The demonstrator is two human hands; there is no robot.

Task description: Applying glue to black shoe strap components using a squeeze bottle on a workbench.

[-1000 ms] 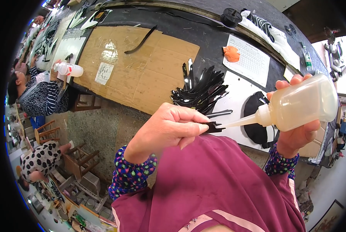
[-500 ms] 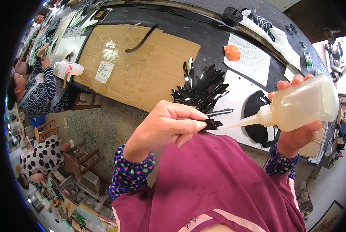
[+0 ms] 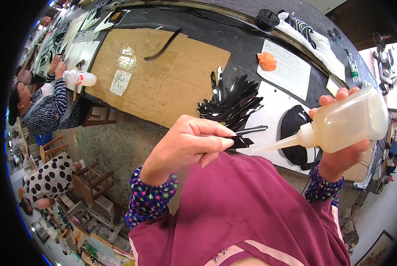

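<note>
Between the thumb and fingers of my left hand point(image 3: 191, 144) is pinched a small glossy black strip point(image 3: 240, 142), its end poking out to the right. My right hand point(image 3: 340, 164) is wrapped round a translucent squeeze bottle point(image 3: 347, 119) holding pale yellowish liquid. The bottle lies tilted sideways, and its long tapered nozzle point(image 3: 280, 143) points left, slightly apart from the strip's end. Just beyond my left hand a fanned pile of glossy black strips point(image 3: 231, 102) rests on the table, with a narrow dark strip point(image 3: 252, 129) near it.
A flattened cardboard sheet point(image 3: 163, 75) covers the table's left part. Right of the pile lie a black pouch-like item point(image 3: 294, 137), a printed sheet point(image 3: 291, 73) and a crumpled orange piece point(image 3: 266, 61). A white-capped bottle point(image 3: 79, 78) stands near a seated person point(image 3: 43, 106) at left.
The nozzle has drawn back slightly from the strip's end, where it was touching or nearly so. At left, the other person's hands have shifted.
</note>
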